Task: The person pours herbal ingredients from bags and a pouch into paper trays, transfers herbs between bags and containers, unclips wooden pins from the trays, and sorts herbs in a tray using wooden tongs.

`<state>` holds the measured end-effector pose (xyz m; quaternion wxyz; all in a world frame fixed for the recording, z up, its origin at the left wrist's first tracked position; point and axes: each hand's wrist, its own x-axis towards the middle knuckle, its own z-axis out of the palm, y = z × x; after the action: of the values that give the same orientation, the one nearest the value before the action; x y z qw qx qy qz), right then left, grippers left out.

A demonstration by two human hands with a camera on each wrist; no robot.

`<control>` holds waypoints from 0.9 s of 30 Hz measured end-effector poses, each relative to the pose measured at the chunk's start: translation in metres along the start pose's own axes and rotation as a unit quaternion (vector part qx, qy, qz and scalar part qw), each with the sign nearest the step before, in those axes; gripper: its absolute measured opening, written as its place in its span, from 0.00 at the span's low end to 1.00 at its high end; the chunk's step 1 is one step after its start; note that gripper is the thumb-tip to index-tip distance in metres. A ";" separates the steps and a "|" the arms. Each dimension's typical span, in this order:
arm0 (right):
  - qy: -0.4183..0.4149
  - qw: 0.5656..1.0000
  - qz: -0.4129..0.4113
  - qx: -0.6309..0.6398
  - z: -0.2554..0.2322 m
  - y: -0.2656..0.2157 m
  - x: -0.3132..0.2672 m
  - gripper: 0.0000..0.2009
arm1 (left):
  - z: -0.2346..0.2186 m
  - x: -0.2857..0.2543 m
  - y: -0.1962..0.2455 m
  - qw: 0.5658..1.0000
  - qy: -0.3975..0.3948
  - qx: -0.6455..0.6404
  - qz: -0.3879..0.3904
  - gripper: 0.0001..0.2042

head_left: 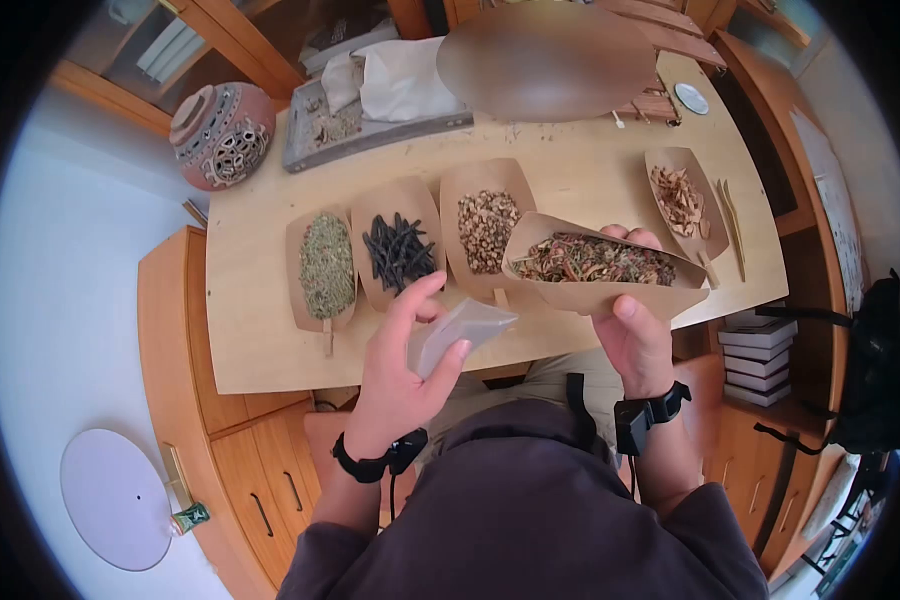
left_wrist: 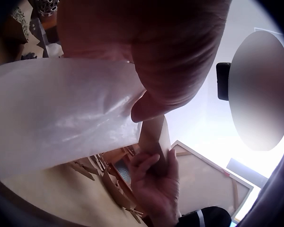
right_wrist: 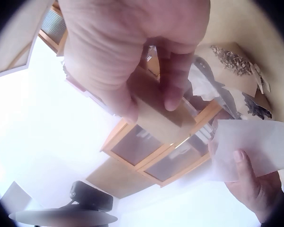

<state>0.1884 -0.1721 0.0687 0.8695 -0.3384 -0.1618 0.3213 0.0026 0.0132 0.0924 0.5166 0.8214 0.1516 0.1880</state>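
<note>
My left hand [head_left: 395, 380] holds a translucent whitish bag [head_left: 460, 335] between thumb and fingers, over the table's front edge. In the left wrist view the bag [left_wrist: 61, 113] spreads out flat from under the thumb. A brown card tray [head_left: 610, 299] filled with mixed dried herbs [head_left: 590, 258] is in my right hand [head_left: 638, 350], with the thumb on its near wall and fingers at the far side. The tray stands raised above the table, its narrower left end near the bag. From below, the right wrist view shows the tray's underside [right_wrist: 156, 113] gripped by thumb and fingers.
Similar trays on the table hold green dried herb [head_left: 326, 265], black pieces [head_left: 400, 250], brown chunks [head_left: 487, 230] and pale slices [head_left: 682, 203]. Wooden tongs [head_left: 735, 230] lie at the right. Behind are a patterned pot [head_left: 225, 140], a grey tray [head_left: 305, 160] and a round dish [head_left: 691, 98].
</note>
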 end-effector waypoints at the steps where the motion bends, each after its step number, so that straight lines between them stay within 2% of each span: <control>1: 0.001 1.000 -0.012 0.000 0.002 -0.001 0.000 0.33 | 0.000 0.001 -0.001 1.000 0.001 -0.002 -0.005 0.31; 3: 0.004 1.000 -0.020 -0.001 0.004 -0.002 -0.002 0.31 | 0.000 0.002 -0.002 1.000 0.001 0.011 0.018 0.30; 7: -0.020 1.000 -0.022 0.007 0.004 -0.003 -0.004 0.31 | 0.000 0.007 0.004 0.999 0.030 -0.032 -0.008 0.26; 12: -0.040 0.999 -0.010 0.033 0.007 -0.001 -0.008 0.33 | 0.007 0.010 0.004 0.993 0.077 -0.043 0.076 0.26; 14: -0.046 0.997 -0.007 0.065 0.010 -0.001 -0.010 0.34 | 0.011 0.010 0.004 0.991 0.082 -0.061 0.088 0.27; 21: -0.044 0.998 -0.002 0.053 0.006 0.002 -0.011 0.35 | 0.022 0.004 -0.012 0.979 0.099 -0.070 0.163 0.29; 25: -0.038 0.999 0.002 0.032 0.006 0.004 -0.012 0.35 | 0.024 -0.004 -0.017 0.976 0.105 -0.088 0.168 0.27; 27: -0.037 0.999 0.003 0.028 0.006 0.005 -0.012 0.35 | 0.022 -0.007 -0.019 0.977 0.090 -0.134 0.142 0.26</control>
<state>0.1740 -0.1746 0.0693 0.8709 -0.3025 -0.1842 0.3407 0.0061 0.0003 0.0655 0.5745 0.7376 0.0528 0.3509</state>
